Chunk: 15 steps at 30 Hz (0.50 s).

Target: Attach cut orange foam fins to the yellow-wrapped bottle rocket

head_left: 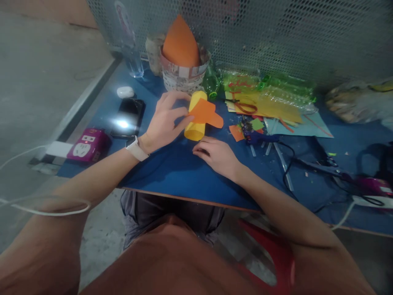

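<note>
My left hand (pixel 167 119) is closed, its thumb and fingers pinching the left edge of an orange paper cutout (pixel 204 111). The cutout has a rounded tab at its right end and lies across a yellow paper tube (pixel 195 132). That tube rests on the blue table, and my left fingertips are against its upper left side. Just below the tube's lower end is my right hand (pixel 219 157), thumb and fingers drawn together, with nothing visible in them. A white-banded watch (pixel 136 148) is on my left wrist.
Behind the tube stands a paper-covered basket (pixel 184 78) holding an orange paper cone (pixel 181 43). To the left lie a phone (pixel 129 116), an earbud case (pixel 125 92) and a purple power adapter (pixel 89 144). On the right are scissors (pixel 245 107), a blue glue gun (pixel 260 137), glue sticks (pixel 284 166) and green bottles (pixel 288 90).
</note>
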### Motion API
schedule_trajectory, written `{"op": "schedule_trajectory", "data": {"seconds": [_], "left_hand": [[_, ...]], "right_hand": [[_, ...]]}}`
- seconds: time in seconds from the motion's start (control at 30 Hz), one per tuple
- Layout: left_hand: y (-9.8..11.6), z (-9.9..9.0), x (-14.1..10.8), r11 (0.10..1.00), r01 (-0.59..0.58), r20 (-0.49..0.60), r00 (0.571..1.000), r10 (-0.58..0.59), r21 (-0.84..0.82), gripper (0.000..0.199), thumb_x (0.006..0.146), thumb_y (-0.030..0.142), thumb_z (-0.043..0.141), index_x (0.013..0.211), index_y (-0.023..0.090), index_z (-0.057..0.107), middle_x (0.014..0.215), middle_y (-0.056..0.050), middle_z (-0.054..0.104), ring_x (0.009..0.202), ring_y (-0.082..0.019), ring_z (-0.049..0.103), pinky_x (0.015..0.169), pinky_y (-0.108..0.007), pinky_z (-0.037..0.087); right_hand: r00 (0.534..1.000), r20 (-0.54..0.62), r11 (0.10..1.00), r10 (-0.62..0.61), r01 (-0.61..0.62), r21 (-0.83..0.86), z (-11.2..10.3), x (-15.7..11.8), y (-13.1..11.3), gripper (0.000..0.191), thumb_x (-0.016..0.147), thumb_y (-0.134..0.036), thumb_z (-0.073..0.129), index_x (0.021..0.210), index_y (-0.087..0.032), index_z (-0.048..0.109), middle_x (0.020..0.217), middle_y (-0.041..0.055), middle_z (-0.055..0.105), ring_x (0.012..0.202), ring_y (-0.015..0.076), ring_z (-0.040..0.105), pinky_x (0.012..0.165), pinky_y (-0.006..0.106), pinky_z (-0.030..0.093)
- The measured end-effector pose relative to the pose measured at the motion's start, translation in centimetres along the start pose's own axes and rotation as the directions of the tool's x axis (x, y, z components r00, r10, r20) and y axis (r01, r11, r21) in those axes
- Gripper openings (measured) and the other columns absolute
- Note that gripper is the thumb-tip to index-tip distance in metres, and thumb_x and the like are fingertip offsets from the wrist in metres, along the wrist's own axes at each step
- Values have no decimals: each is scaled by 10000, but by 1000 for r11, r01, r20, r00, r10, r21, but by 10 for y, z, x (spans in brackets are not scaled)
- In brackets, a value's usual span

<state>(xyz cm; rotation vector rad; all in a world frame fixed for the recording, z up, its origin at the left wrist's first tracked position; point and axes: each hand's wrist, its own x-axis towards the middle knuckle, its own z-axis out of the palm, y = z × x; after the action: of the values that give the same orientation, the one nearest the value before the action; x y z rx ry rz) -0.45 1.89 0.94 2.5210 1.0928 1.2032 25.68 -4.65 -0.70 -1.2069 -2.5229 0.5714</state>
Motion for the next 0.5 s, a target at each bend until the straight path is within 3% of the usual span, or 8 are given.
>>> {"op": "schedule_trajectory", "data": {"seconds": [0.13,0.2,0.3,0.37,0.43,0.5], "left_hand": [[-1,3,0,1000,-2,-5,1000,2,26,517,1212,658,519,993,260,767,1560,-128,724,1530,-395,624,1337,-725,506],[-2,4,-1,999,-17,-15,1000,18,49,530,1212,664,507,990,259,769,1535,-126,732,1501,-394,645,1311,-727,532],[-2,4,-1,998,-27,-20,999,29,55,520,1212,645,503,991,253,763,1524,-127,733,1487,-396,654,1312,-729,528],[-1,5,-1,999,-18,-12,1000,18,46,490,1212,611,509,1000,248,761,1534,-130,727,1504,-398,642,1330,-727,508],[-1,5,-1,1000,-10,0,1000,10,25,444,1204,571,523,1014,249,761,1548,-131,719,1515,-401,630,1345,-733,485],[-1,5,-2,1000,-13,6,1000,13,-3,404,1195,546,530,1026,255,754,1560,-130,711,1510,-399,629,1359,-737,464]], "right_hand": [[999,27,985,25,-20,-169,3,0,-4,189,1191,-196,621,1114,-205,794,1240,131,794,1198,297,751,717,358,484],[998,53,984,-15,24,-177,1,-2,-7,205,1194,-178,593,1110,-193,779,1224,142,771,1165,291,735,706,353,481],[952,183,968,-244,228,105,-8,-8,-15,209,1213,-216,593,1098,-199,766,1154,105,760,1062,235,717,823,346,563],[851,261,854,-455,333,401,-12,-13,-24,204,1216,-293,654,1069,-211,770,1075,63,771,1006,198,715,918,339,600],[761,270,730,-590,360,581,-12,-17,-33,195,1192,-334,725,1049,-218,788,1025,45,799,997,186,729,943,329,617],[751,198,665,-630,390,637,-8,-19,-37,146,1192,-257,701,1116,-226,822,1073,55,856,1036,183,762,954,332,636]]}}
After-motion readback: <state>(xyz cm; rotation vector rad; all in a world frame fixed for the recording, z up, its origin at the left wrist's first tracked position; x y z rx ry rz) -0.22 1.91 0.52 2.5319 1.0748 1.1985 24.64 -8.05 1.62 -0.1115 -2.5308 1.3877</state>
